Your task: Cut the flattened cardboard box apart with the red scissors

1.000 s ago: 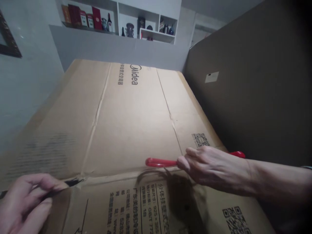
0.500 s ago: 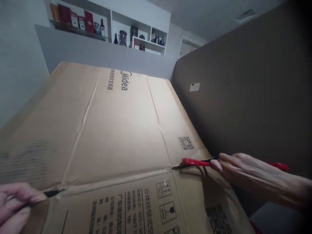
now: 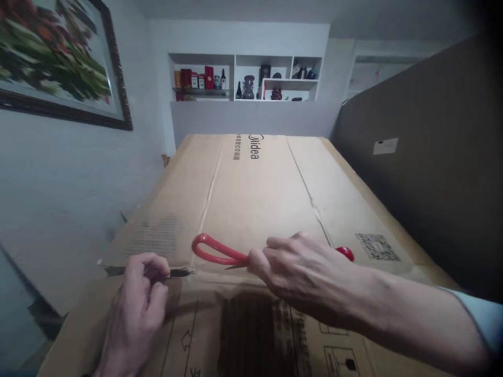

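Big flattened sheet of brown printed cardboard (image 3: 263,199) fills the middle of view, running away from the person toward the far wall; two lengthwise creases on it, dark "Midea" lettering (image 3: 254,147) near the far end, a black square code (image 3: 378,247) toward its right edge. Right hand (image 3: 302,267) above a crosswise crease, back of hand up, fingers closed firmly round the middle of a red loop-handled tool, by its look a pair of scissors (image 3: 236,256) — red loop out to the left of the fist, second red end out to the right, a thin dark point just under the loop. Blades otherwise hidden by the hand. Pale blue sleeve (image 3: 475,314) on that forearm. Left hand (image 3: 139,293) near the left end of the same crease, fingers curled toward the thumb with a small gap between, fingertips at a dark narrow slit (image 3: 181,272) in the board; whether they pinch its edge, cannot tell. Dark shadow on the near part of the board, below the tool. Around: tall grey-brown panel (image 3: 428,157) along the right, small white label (image 3: 385,146) on it; dark-framed painting (image 3: 55,57) on the left wall; white built-in shelves (image 3: 234,78) with bottles, boxes and vases beyond.
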`<action>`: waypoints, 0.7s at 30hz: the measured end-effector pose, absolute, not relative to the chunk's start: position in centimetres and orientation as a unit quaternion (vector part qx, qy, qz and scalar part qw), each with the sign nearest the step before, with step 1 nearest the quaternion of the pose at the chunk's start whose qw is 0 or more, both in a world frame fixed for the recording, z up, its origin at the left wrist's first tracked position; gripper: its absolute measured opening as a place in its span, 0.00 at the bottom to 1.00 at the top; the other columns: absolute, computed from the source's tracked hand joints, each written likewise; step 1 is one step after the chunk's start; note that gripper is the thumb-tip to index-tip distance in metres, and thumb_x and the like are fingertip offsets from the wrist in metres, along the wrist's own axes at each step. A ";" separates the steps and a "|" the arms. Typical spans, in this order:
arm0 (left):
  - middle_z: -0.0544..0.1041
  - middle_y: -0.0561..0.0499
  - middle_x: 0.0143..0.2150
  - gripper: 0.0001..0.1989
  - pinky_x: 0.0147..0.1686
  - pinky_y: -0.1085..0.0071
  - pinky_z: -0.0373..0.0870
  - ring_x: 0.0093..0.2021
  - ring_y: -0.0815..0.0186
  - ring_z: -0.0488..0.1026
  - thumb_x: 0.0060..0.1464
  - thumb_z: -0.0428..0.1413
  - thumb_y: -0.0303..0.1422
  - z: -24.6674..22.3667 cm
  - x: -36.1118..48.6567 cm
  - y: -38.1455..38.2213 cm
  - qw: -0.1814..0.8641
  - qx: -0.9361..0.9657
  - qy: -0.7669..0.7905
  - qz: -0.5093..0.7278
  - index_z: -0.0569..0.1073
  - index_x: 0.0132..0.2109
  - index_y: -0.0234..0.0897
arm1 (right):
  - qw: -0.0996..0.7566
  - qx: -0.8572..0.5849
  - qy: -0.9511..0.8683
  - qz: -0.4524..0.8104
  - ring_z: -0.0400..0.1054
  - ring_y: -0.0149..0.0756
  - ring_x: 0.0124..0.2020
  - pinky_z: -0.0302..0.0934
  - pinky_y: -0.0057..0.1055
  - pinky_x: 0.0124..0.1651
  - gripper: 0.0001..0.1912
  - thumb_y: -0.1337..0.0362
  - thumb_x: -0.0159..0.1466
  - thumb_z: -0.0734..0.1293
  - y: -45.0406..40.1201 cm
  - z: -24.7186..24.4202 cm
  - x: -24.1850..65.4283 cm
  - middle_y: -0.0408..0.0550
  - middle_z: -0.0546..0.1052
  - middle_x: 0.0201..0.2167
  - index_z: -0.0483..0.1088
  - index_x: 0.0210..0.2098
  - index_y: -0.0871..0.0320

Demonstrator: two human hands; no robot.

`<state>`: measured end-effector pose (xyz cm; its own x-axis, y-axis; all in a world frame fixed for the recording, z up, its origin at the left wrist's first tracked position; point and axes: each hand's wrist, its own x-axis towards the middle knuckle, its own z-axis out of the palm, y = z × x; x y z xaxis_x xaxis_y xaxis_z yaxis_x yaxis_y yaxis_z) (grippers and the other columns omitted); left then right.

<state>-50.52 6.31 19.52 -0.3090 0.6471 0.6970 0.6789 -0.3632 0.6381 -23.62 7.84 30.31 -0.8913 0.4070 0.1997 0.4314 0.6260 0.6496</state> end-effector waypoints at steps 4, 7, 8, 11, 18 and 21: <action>0.70 0.51 0.35 0.11 0.33 0.67 0.71 0.35 0.62 0.72 0.54 0.49 0.36 18.9 -50.9 6.6 -0.022 -0.586 -0.530 -0.613 0.62 0.45 0.41 | 0.028 -0.167 -0.920 -0.353 0.48 0.30 0.17 0.34 0.35 0.16 0.06 0.73 0.66 0.58 8.9 29.7 -26.9 0.39 0.58 0.19 0.61 0.33 0.60; 0.70 0.52 0.34 0.12 0.32 0.67 0.71 0.33 0.62 0.72 0.54 0.51 0.36 18.9 -50.4 6.4 -0.025 -0.561 -0.543 -0.625 0.62 0.46 0.41 | 0.025 -0.139 -0.925 -0.354 0.46 0.30 0.16 0.34 0.35 0.16 0.04 0.72 0.65 0.60 9.8 29.3 -28.7 0.38 0.58 0.19 0.62 0.34 0.60; 0.70 0.52 0.35 0.12 0.34 0.68 0.71 0.34 0.62 0.72 0.54 0.51 0.36 19.0 -50.1 6.2 -0.034 -0.556 -0.540 -0.631 0.62 0.46 0.41 | 0.025 -0.133 -0.926 -0.354 0.45 0.29 0.16 0.34 0.34 0.16 0.05 0.72 0.65 0.61 10.1 29.3 -29.2 0.38 0.59 0.19 0.62 0.33 0.59; 0.70 0.51 0.39 0.12 0.36 0.70 0.72 0.39 0.63 0.73 0.56 0.51 0.33 19.3 -49.4 5.9 -0.066 -0.542 -0.523 -0.655 0.60 0.47 0.42 | 0.021 -0.114 -0.931 -0.345 0.42 0.29 0.16 0.34 0.34 0.15 0.11 0.71 0.65 0.62 10.5 29.2 -30.3 0.39 0.59 0.20 0.59 0.27 0.57; 0.68 0.50 0.39 0.17 0.34 0.71 0.74 0.38 0.64 0.73 0.52 0.53 0.29 19.6 -49.1 6.3 -0.100 -0.532 -0.472 -0.696 0.58 0.49 0.40 | 0.020 -0.091 -0.944 -0.317 0.39 0.30 0.15 0.35 0.34 0.14 0.17 0.69 0.63 0.66 10.9 29.3 -30.8 0.38 0.56 0.19 0.54 0.23 0.56; 0.68 0.50 0.40 0.19 0.34 0.69 0.75 0.37 0.64 0.73 0.52 0.53 0.29 19.7 -49.2 6.5 -0.135 -0.533 -0.463 -0.695 0.57 0.51 0.41 | -0.022 -0.088 -0.946 -0.311 0.39 0.29 0.15 0.36 0.33 0.14 0.18 0.69 0.62 0.66 11.1 29.4 -30.9 0.38 0.55 0.19 0.53 0.22 0.56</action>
<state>-49.16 6.46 19.70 -0.3955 0.6813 0.6159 0.3059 -0.5346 0.7878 -30.94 11.07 29.41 -0.9836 0.1800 0.0132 0.1528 0.7913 0.5920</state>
